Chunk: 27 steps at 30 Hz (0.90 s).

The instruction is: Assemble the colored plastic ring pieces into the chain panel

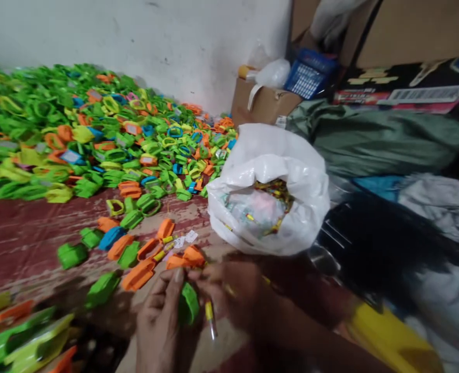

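Nearest the camera, low in the middle, the left hand (161,326) grips a green shell (189,304), a smooth, rounded plastic piece that stands roughly upright between its fingers and thumb. Just beside it, the right hand (235,295) pinches a slim tube (211,317) with a yellow band; the tube's long axis runs almost vertical, its clear end pointing down toward the camera. The 2 hands meet over the shell, fingertips close together. At the lower left corner lie flat green, yellow and orange plastic pieces (23,339), blurred. Beyond the hands, loose orange shells (144,269) and green ones are scattered on a worn red floor (23,238). To the right sits a crinkled white bag (270,191), mouth open upward, holding small yellow bits. Farther back a big heap (77,129) of mostly green pieces spreads to a white wall (155,36), with a brown carton (262,103) and folded green cloth (369,134) on the right.
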Tool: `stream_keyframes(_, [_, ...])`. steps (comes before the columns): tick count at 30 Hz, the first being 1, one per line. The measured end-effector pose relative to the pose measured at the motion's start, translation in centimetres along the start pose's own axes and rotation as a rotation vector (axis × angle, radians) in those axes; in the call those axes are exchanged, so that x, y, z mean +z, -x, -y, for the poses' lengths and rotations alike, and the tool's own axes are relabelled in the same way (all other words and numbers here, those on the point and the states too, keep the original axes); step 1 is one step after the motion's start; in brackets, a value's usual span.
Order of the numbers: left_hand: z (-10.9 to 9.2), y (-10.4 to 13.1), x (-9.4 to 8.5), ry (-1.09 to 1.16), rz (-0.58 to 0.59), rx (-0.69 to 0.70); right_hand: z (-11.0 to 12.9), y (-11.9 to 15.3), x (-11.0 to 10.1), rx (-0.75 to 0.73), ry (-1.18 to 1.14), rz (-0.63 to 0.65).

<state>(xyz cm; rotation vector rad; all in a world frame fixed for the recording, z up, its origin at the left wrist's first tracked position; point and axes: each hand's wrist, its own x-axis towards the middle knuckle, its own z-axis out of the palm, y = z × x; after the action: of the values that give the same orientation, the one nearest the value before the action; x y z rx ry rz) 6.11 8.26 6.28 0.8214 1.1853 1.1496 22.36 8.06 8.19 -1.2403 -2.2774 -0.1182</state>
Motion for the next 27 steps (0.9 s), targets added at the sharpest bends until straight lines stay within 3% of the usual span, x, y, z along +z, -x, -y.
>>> stream_keyframes(4, [0.2,0.7,0.5,0.143,-0.028,-0.18,-8.2,0.2,-1.5,0.496,0.326,0.045])
stream_keyframes(7, [0.0,0.9,0.4,0.31,0.019,-0.323,-13.4,0.0,-0.2,0.647,0.386,0.12])
stream_keyframes(10, [-0.3,0.9,-0.5,0.326,0.083,-0.351,-15.0,0.0,1.8,0.704,0.378,0.175])
stream_keyframes(13, [-0.9,1.3,-1.5,0.335,0.138,-0.344,-13.3,-0.7,1.8,0.671,0.346,0.166])
stream_keyframes(15, [-1.3,1.8,-2.0,0.335,0.164,-0.349,-10.2,-1.6,0.7,0.55,0.207,0.078])
stream_keyframes(17, [-1.5,2.4,-2.5,0.281,0.156,-0.334,-6.0,-2.5,-0.5,0.355,-0.125,0.024])
stream_keyframes(21, [-1.3,3.4,-3.7,0.198,0.173,-0.301,1.5,-2.7,-1.1,0.161,-0.778,0.267])
stream_keyframes(23, [-1.1,3.8,-4.4,0.16,0.177,-0.295,3.2,-2.1,-0.5,0.102,-0.897,0.343])
stream_keyframes(27, [-0.8,4.3,-5.7,0.084,0.181,-0.227,3.6,-1.5,0.5,0.093,-0.942,0.393])
